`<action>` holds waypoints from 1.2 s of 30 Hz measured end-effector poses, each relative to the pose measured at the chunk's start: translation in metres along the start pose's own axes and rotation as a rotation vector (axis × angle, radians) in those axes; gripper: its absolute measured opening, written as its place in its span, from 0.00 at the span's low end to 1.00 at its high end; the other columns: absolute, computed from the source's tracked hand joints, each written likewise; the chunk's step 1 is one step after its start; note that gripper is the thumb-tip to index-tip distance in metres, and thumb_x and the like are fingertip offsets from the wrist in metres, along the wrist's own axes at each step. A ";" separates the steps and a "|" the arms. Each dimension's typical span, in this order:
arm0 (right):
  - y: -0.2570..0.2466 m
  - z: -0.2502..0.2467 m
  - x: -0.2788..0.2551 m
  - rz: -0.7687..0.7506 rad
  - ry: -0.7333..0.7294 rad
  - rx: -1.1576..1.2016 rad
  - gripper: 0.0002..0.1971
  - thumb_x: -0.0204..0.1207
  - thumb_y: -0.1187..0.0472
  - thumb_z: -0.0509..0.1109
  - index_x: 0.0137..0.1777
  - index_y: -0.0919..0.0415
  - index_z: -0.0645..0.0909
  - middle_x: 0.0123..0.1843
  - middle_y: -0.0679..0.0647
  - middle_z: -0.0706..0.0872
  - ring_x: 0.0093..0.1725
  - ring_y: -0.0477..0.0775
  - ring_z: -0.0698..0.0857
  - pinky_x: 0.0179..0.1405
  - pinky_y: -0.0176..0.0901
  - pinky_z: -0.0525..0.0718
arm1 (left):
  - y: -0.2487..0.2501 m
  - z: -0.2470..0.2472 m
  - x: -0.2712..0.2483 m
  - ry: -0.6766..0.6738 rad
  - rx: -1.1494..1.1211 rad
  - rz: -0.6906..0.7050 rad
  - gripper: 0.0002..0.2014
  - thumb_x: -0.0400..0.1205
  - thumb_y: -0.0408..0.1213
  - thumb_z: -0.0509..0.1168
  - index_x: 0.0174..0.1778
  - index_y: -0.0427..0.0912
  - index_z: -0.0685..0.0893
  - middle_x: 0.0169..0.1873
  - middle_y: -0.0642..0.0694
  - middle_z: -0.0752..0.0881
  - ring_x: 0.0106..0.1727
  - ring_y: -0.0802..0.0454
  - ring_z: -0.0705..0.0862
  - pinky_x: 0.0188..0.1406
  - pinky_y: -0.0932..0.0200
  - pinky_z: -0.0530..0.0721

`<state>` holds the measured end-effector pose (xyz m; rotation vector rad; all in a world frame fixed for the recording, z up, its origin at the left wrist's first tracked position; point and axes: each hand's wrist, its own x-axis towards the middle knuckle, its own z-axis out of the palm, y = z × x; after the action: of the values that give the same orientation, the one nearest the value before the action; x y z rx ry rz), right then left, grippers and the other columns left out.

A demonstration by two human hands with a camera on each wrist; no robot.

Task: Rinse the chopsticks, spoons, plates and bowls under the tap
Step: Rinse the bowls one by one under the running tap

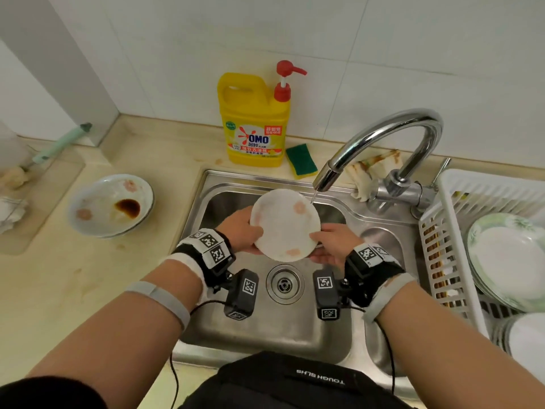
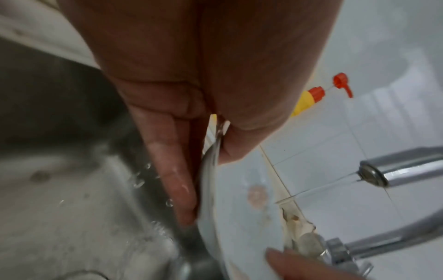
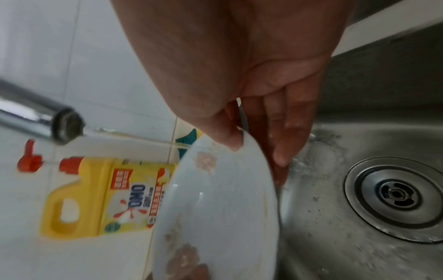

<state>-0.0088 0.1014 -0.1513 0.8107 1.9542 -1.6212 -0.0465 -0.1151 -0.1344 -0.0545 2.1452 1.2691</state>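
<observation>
- Beige tabletop (image 1: pixel 88 290) against a white tiled wall (image 1: pixel 354 54); steel sink (image 1: pixel 265 335) set into it, drain (image 1: pixel 284 285) at the basin's middle.
- Tap (image 1: pixel 383 143) arcs over the basin from the right, thin stream running from the spout.
- Behind the sink: yellow soap jug (image 1: pixel 253 125) with red pump, green sponge (image 1: pixel 301 160) just beside it, stained rag (image 1: pixel 374 169) by the tap base.
- Left of the sink: dirty plate (image 1: pixel 110 205) with a brown sauce smear, on the tabletop.
- Right of the sink: white rack (image 1: pixel 448 240) holding clean plates (image 1: pixel 513 258); brown sticks stand in its side slot, likely chopsticks.
- White plate (image 1: pixel 284 224), pink flower marks, held over the basin, tilted, far rim at the stream.
- Left hand (image 1: pixel 240 230) pinches the left rim: thumb on the face, fingers (image 2: pixel 175 170) straight along the back.
- Right hand (image 1: pixel 333 245) pinches the near right rim the same way: thumb on the face, fingers (image 3: pixel 287 136) behind, wet.
</observation>
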 end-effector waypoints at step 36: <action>-0.006 -0.038 -0.118 -0.872 0.320 -0.444 0.15 0.79 0.69 0.72 0.61 0.52 0.87 0.51 0.47 0.89 0.51 0.50 0.85 0.47 0.31 0.77 | 0.034 0.018 -0.121 0.450 0.405 0.778 0.28 0.82 0.25 0.66 0.75 0.53 0.72 0.65 0.48 0.85 0.61 0.48 0.84 0.63 0.54 0.81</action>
<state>0.0718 0.1216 -0.0593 0.0012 3.0128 -1.3871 0.0471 -0.1158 -0.0481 0.8044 2.9272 1.2545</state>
